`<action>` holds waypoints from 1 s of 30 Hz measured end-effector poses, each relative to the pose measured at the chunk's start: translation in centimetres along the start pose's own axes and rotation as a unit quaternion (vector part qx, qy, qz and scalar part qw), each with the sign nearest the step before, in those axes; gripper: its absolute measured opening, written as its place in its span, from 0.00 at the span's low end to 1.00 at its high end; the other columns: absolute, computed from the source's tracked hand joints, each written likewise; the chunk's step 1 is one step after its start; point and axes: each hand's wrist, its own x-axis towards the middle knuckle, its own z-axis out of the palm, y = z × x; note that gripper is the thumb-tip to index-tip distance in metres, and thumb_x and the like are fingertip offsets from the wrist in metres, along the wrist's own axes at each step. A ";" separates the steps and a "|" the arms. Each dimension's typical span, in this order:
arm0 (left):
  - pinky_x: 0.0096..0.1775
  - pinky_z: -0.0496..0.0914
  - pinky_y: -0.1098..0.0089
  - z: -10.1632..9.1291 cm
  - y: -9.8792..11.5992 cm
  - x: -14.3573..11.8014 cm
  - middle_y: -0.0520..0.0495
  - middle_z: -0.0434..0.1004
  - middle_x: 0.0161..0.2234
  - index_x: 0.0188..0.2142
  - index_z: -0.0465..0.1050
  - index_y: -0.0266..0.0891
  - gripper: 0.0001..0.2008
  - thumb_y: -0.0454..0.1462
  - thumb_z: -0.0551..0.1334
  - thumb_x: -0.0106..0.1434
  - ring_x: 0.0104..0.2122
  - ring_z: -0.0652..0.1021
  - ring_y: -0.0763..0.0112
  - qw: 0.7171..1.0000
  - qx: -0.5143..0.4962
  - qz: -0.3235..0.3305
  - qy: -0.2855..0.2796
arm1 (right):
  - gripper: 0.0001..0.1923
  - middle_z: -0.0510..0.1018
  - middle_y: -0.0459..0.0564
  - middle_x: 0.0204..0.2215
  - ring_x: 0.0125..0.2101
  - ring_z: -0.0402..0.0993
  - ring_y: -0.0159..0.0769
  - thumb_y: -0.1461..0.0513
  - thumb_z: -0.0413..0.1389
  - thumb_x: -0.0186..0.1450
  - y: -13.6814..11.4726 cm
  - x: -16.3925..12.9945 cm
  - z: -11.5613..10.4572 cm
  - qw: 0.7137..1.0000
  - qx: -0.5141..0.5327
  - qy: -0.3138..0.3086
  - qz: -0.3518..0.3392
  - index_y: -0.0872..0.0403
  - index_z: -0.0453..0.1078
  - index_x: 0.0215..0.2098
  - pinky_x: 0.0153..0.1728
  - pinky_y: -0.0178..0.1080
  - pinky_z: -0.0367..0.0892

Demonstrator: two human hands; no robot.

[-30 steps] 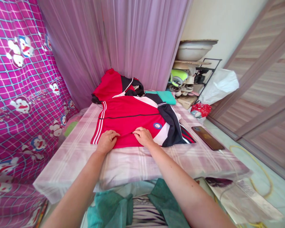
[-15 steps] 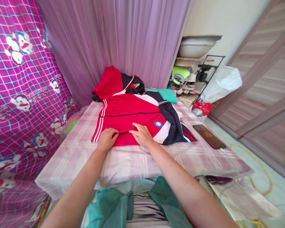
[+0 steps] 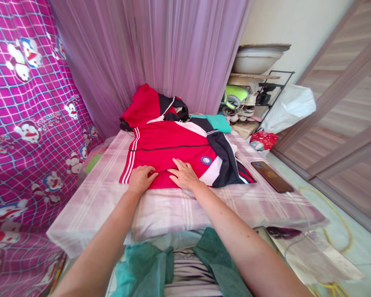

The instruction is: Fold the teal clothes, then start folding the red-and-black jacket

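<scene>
A red sports jacket (image 3: 170, 150) with white side stripes, a dark sleeve and a round blue badge lies spread on a table covered with a pale pink checked cloth (image 3: 179, 208). My left hand (image 3: 140, 178) rests flat on the jacket's near hem, fingers together. Just to its right, my right hand (image 3: 183, 175) presses flat on the same red fabric with the fingers spread. Neither hand grips anything. A second red and dark garment (image 3: 151, 105) is bunched behind the jacket.
A dark phone (image 3: 272, 176) lies on the table's right side. A teal folded cloth (image 3: 218, 122) sits at the back. Purple curtains hang behind; a pink cartoon sheet is on the left. A shoe rack (image 3: 253, 99) and white bag (image 3: 289, 108) stand right.
Both hands slid slightly over the jacket's near hem; my right hand's fingers spread flatter. The view shifted a little.
</scene>
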 end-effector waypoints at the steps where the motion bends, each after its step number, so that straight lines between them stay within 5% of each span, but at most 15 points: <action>1: 0.43 0.69 0.60 0.0 0.2 0.1 0.44 0.82 0.36 0.39 0.79 0.42 0.15 0.47 0.59 0.66 0.38 0.78 0.58 1.000 0.013 -0.014 -0.006 | 0.20 0.53 0.55 0.72 0.69 0.50 0.48 0.54 0.53 0.72 0.0 0.0 0.0 1.000 0.001 0.003 0.000 0.45 0.71 0.61 0.64 0.55 0.53; 6: 0.42 0.69 0.60 0.2 0.8 0.6 0.45 0.82 0.36 0.41 0.79 0.43 0.12 0.45 0.60 0.65 0.40 0.79 0.56 0.998 0.035 -0.051 -0.014 | 0.16 0.61 0.56 0.68 0.67 0.55 0.47 0.56 0.56 0.70 0.3 -0.3 0.3 0.998 0.033 0.047 -0.016 0.48 0.77 0.54 0.62 0.55 0.55; 13: 0.48 0.69 0.58 0.5 0.0 0.1 0.44 0.82 0.40 0.41 0.79 0.42 0.12 0.36 0.57 0.64 0.43 0.79 0.57 1.000 -0.015 0.009 -0.003 | 0.08 0.79 0.52 0.53 0.53 0.74 0.39 0.65 0.56 0.67 1.1 -0.1 0.9 0.986 0.129 0.102 0.027 0.50 0.77 0.40 0.55 0.45 0.66; 17: 0.48 0.70 0.55 0.3 -0.9 -0.2 0.43 0.82 0.41 0.40 0.81 0.43 0.14 0.37 0.56 0.64 0.43 0.78 0.55 0.999 -0.008 0.043 0.000 | 0.13 0.82 0.51 0.47 0.47 0.77 0.40 0.64 0.56 0.66 1.2 0.0 1.0 0.985 0.121 0.108 0.062 0.51 0.74 0.49 0.51 0.44 0.68; 30: 0.47 0.72 0.61 -1.5 -2.8 -0.7 0.46 0.83 0.37 0.31 0.80 0.43 0.15 0.37 0.53 0.59 0.40 0.79 0.60 0.999 0.016 0.017 -0.049 | 0.19 0.72 0.50 0.62 0.61 0.65 0.46 0.60 0.49 0.72 0.0 -1.4 -0.3 0.999 -0.002 0.026 0.024 0.51 0.75 0.56 0.58 0.51 0.63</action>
